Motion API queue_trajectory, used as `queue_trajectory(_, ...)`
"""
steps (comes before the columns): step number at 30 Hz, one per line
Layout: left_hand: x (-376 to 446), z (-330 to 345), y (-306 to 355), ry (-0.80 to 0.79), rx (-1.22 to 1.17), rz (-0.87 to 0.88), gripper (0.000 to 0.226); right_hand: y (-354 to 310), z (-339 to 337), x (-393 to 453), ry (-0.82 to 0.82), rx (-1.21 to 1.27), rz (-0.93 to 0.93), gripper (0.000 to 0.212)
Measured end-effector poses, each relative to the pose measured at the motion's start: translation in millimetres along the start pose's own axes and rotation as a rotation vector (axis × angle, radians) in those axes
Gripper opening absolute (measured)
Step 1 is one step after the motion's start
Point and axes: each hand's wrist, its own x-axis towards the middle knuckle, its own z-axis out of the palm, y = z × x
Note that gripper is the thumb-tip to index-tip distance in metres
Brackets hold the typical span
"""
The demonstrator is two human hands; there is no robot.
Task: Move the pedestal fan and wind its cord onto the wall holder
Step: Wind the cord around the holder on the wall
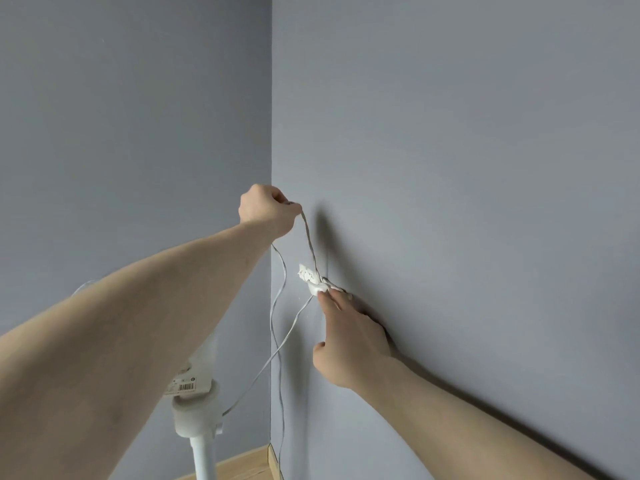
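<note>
From the head camera, the scene is a corner where two blue-grey walls meet, and the white wall holder (pixel 310 278) is fixed to the right-hand wall (pixel 485 168), just right of the corner line. The left hand (pixel 268 211) is up and to the left of the holder, closed in a fist on the white cord (pixel 309 242), which it pulls taut so that a straight length slants down from the fist to the holder. The right hand (pixel 353 344) is directly below and to the right of the holder, lying close along the wall, with its fingertips (pixel 327 295) pressed against the holder's lower end; the fingers are extended rather than curled, and whether they pinch the cord there is hard to tell. The two hands are well apart, one on either side of the holder.

Below the holder, slack cord hangs in two strands: one drops close to the corner line towards the floor, the other sweeps down and left to the pedestal fan (pixel 197 407). The fan stands down and left of the holder, partly hidden behind the left forearm, showing its white neck collar, a barcode label and the pole. A strip of wooden floor (pixel 239 467) shows at the foot of the corner
</note>
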Motion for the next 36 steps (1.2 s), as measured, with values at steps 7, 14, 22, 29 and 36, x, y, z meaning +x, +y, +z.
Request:
queue_trajectory(7,14,-46,26,0.131,-0.042,0.055,0.011,-3,-1,-5,-0.009,-0.018,0.009,0.079)
queue_trajectory(14,15,-87,61,0.223,-0.099,0.116,0.011,-6,-10,-13,-0.037,-0.027,0.047,0.083)
queue_trajectory(22,10,-145,109,0.269,-0.070,0.220,0.011,-10,-22,-20,-0.074,-0.051,0.088,0.078)
queue_trajectory(29,0,-178,134,0.288,-0.124,0.285,0.015,-13,-33,-24,-0.110,-0.037,0.135,0.074)
queue_trajectory(36,-15,-201,152,0.305,-0.181,0.322,0.019,-19,-49,-36,-0.116,0.036,0.174,0.070)
